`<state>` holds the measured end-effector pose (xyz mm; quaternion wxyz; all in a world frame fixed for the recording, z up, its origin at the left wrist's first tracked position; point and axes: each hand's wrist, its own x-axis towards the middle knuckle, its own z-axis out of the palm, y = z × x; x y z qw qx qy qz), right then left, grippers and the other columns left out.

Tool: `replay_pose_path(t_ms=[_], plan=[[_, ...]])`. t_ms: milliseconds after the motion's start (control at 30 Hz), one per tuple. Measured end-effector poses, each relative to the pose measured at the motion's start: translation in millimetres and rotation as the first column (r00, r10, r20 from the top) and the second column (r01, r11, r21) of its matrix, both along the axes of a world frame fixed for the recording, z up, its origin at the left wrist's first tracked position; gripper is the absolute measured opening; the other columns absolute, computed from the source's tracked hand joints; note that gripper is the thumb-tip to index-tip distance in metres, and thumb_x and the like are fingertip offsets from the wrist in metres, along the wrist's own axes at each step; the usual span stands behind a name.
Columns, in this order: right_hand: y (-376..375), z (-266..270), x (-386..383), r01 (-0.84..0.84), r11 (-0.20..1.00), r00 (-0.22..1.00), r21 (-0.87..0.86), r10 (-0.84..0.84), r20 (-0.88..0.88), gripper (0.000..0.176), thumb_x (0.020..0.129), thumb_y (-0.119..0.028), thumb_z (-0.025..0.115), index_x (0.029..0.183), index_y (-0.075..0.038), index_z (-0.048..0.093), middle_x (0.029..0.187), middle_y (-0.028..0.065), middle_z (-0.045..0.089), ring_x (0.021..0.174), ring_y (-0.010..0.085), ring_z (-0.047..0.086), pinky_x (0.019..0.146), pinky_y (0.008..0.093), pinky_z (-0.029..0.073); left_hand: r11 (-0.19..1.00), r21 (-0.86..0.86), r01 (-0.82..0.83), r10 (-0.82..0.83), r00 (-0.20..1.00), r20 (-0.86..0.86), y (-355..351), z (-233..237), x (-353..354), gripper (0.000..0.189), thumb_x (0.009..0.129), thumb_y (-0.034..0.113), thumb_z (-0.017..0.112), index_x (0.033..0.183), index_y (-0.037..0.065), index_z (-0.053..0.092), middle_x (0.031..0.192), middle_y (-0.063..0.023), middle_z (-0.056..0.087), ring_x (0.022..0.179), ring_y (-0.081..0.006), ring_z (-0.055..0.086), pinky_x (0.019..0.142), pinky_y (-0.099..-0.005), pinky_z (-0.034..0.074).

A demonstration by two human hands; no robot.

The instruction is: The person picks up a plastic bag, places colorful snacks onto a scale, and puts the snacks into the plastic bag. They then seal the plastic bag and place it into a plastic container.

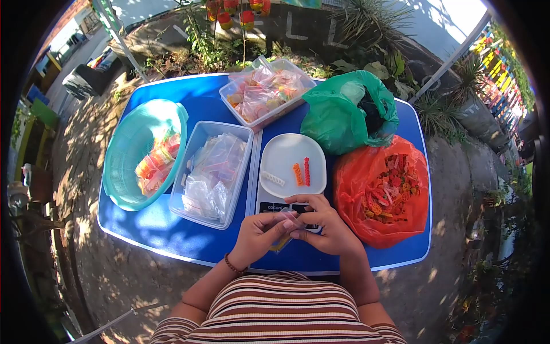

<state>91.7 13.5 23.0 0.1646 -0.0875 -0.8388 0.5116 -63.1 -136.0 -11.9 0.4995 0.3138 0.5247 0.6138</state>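
Both my hands meet over the front of a kitchen scale, pinching a small clear plastic bag (281, 243) with something yellowish inside. My left hand (258, 235) grips the bag's left side, and my right hand (326, 226) holds its top right edge between thumb and fingers. Just beyond them, the scale's white tray (283, 152) carries a white twisted piece (273, 179), an orange piece (298, 174) and a red piece (306, 172). My fingers partly cover the scale's dark display panel (272, 207).
Left of the scale are a tub of clear bags (248, 155) and a teal basket (110, 155) with filled packets. Behind stands another tub of packets (252, 121). At right sit a green bag (326, 123) and a red bag of colourful pieces (358, 223), on a blue table (143, 229).
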Motion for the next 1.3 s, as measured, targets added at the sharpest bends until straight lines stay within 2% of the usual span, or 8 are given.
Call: replay_pose_path(t_ms=[167, 300, 433, 600, 700, 800, 1100, 1300], plan=[[8, -15, -10, 0.235, 0.874, 0.963, -0.425, -0.270, -0.023, 0.013, 0.086, -0.004, 0.075, 0.098, -0.001, 0.073, 0.115, 0.0113, 0.068, 0.100, 0.0292, 0.066, 0.083, 0.0348, 0.055, 0.999, -0.027, -0.026, 0.026, 1.000, -0.002, 1, 0, -11, 0.031, 0.100, 0.024, 0.069, 0.113, -0.004, 0.074, 0.103, -0.0108, 0.077, 0.091, -0.0107, 0.070, 0.083, -0.0272, 0.057], [16, -30, -32, 0.519, 0.810, 0.847, 0.272, -0.530, -0.038, 0.012, 0.083, -0.004, 0.074, 0.092, 0.002, 0.069, 0.095, 0.0157, 0.063, 0.092, 0.0339, 0.064, 0.082, 0.0417, 0.053, 0.994, -0.049, -0.093, 0.100, 0.981, 0.166, 4, 2, -10, 0.030, 0.103, 0.021, 0.065, 0.116, -0.005, 0.071, 0.102, -0.0115, 0.077, 0.091, -0.0141, 0.072, 0.085, -0.0289, 0.057], [16, -47, -51, 0.570, 0.704, 0.798, 0.424, -0.597, -0.082, 0.015, 0.083, -0.008, 0.075, 0.091, 0.003, 0.069, 0.097, 0.0162, 0.063, 0.093, 0.0349, 0.063, 0.083, 0.0436, 0.052, 0.992, -0.040, -0.120, 0.126, 0.939, 0.319, 4, -1, -8, 0.031, 0.103, 0.021, 0.064, 0.119, -0.005, 0.068, 0.104, -0.0145, 0.076, 0.090, -0.0198, 0.074, 0.081, -0.0326, 0.060], [14, -51, -54, 0.576, 0.671, 0.804, 0.467, -0.570, -0.171, 0.015, 0.085, -0.007, 0.073, 0.095, 0.004, 0.070, 0.098, 0.0154, 0.066, 0.092, 0.0314, 0.066, 0.082, 0.0404, 0.054, 0.985, -0.033, -0.170, 0.172, 0.977, 0.128, 0, -10, -8, 0.026, 0.100, 0.017, 0.068, 0.113, -0.005, 0.071, 0.097, -0.0123, 0.077, 0.086, -0.0157, 0.073, 0.079, -0.0294, 0.059], [9, -23, -40, 0.494, 0.864, 0.867, -0.091, -0.497, -0.014, 0.016, 0.090, -0.001, 0.070, 0.104, 0.004, 0.072, 0.096, 0.0144, 0.069, 0.086, 0.0247, 0.070, 0.076, 0.0331, 0.055, 0.977, -0.030, -0.210, 0.210, 0.978, 0.002, -4, -4, -12, 0.024, 0.096, 0.016, 0.074, 0.108, -0.005, 0.074, 0.092, -0.0111, 0.077, 0.082, -0.0122, 0.071, 0.075, -0.0262, 0.058], [9, -5, -22, 0.306, 0.944, 0.938, -0.124, -0.322, -0.129, 0.026, 0.090, 0.010, 0.065, 0.114, 0.003, 0.073, 0.094, 0.0101, 0.069, 0.083, 0.0113, 0.066, 0.071, 0.0230, 0.050, 0.966, 0.038, -0.257, 0.259, 0.965, -0.049, -5, -5, -10, 0.023, 0.093, 0.013, 0.077, 0.107, -0.005, 0.075, 0.087, -0.0075, 0.076, 0.075, -0.0073, 0.067, 0.067, -0.0207, 0.054], [3, 17, -8, 0.281, 0.960, 0.956, 0.000, -0.280, -0.088, 0.025, 0.087, 0.008, 0.070, 0.110, 0.000, 0.076, 0.089, 0.0084, 0.070, 0.080, 0.0123, 0.065, 0.067, 0.0246, 0.050, 0.975, 0.065, -0.212, 0.217, 0.971, -0.104, 1, 4, -4, 0.022, 0.089, 0.008, 0.079, 0.107, -0.004, 0.076, 0.090, -0.0084, 0.077, 0.078, -0.0074, 0.068, 0.071, -0.0217, 0.056], [-7, 10, -13, 0.310, 0.940, 0.942, -0.144, -0.324, -0.090, 0.012, 0.084, 0.007, 0.074, 0.094, 0.000, 0.071, 0.089, 0.0096, 0.070, 0.082, 0.0210, 0.069, 0.072, 0.0323, 0.054, 0.989, 0.039, -0.142, 0.147, 0.977, -0.152, 3, 3, -1, 0.021, 0.090, 0.009, 0.078, 0.107, -0.003, 0.076, 0.091, -0.0076, 0.077, 0.081, -0.0081, 0.069, 0.074, -0.0226, 0.055]])
